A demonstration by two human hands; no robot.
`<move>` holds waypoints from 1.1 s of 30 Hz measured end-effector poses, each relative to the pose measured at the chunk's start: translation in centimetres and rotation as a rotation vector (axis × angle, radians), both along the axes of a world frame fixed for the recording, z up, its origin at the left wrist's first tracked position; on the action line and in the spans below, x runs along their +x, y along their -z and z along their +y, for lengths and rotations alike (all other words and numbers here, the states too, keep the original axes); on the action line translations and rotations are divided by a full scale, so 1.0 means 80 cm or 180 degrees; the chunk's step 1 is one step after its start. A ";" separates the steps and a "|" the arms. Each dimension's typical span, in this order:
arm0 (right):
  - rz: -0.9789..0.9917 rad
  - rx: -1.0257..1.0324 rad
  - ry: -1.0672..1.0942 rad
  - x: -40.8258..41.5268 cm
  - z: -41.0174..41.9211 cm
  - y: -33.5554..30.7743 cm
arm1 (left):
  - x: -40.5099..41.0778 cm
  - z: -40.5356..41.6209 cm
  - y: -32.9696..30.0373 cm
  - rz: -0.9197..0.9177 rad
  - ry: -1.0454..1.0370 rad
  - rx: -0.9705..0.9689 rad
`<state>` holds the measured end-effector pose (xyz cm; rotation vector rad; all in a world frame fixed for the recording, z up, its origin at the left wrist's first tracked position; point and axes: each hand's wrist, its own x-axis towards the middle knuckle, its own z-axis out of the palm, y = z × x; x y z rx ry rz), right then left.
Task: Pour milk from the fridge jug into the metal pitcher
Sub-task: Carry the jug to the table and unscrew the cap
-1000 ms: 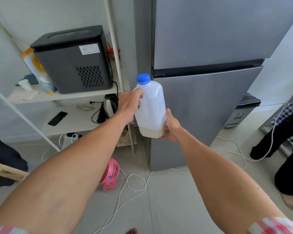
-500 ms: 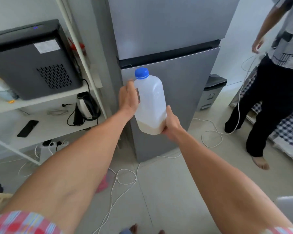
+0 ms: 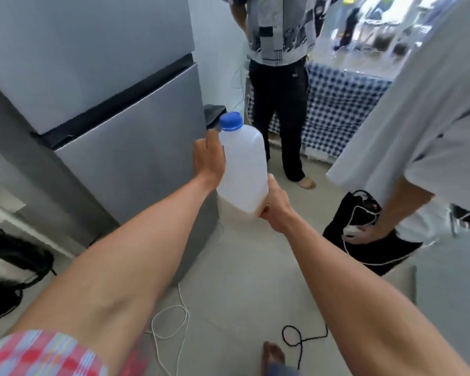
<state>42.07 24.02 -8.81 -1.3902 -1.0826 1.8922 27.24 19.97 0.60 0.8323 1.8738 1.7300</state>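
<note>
Here I have both arms stretched forward and slightly down, bare from the plaid sleeve at the lower left. My left hand is raised with its back towards me, fingers wrapped round the far, handle side of the jug, near its shoulder; the fingertips themselves are hidden behind the plastic. My right hand sits lower, cupping the jug's bottom right corner, thumb up along the side wall, fingers curled underneath and out of sight. Both hands are closed on it.

The jug is carried in the air, in front of the right edge of the fridge and above the pale floor. Its long axis is close to upright, leaning a little to the left at the top, the blue cap pointing up and away from me. The cap is on.

The jug is translucent white plastic, squarish in section with rounded shoulders and a narrow neck; the cap is ribbed. Only a shallow band of milk shows at the bottom, cream against the cloudy walls. The fridge is smooth brushed grey metal, two doors parted by a dark seam.

Two other people stand near: one in dark trousers beyond the jug, one in a white shirt at right. A blue checked cloth hangs behind them. White cord and black cord loop on the floor.
</note>
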 end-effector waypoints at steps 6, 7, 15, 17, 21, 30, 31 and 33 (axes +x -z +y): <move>0.0004 0.0110 0.1004 0.127 -0.033 0.000 | 0.116 0.038 0.006 -0.0110 0.1015 0.0036; 0.0037 0.0109 0.1204 0.151 -0.041 0.000 | 0.141 0.040 0.007 -0.0122 0.1167 0.0024; 0.0013 0.0094 0.2476 0.338 -0.124 -0.005 | 0.350 0.030 0.006 -0.0362 0.2556 0.0107; -0.0060 0.0104 0.2842 0.383 -0.153 -0.007 | 0.406 0.019 0.006 -0.0413 0.2785 0.0075; -0.0095 0.0082 0.3401 0.471 -0.218 -0.005 | 0.521 -0.015 0.007 -0.0451 0.3322 0.0010; -0.0031 0.0144 0.4628 0.654 -0.395 -0.010 | 0.759 -0.154 -0.004 -0.0488 0.4516 -0.0133; -0.0048 0.0166 0.4728 0.671 -0.417 -0.012 | 0.783 -0.172 -0.006 -0.0510 0.4652 -0.0152; -0.0056 0.0206 0.4909 0.704 -0.457 -0.016 | 0.827 -0.210 -0.010 -0.0522 0.4808 -0.0174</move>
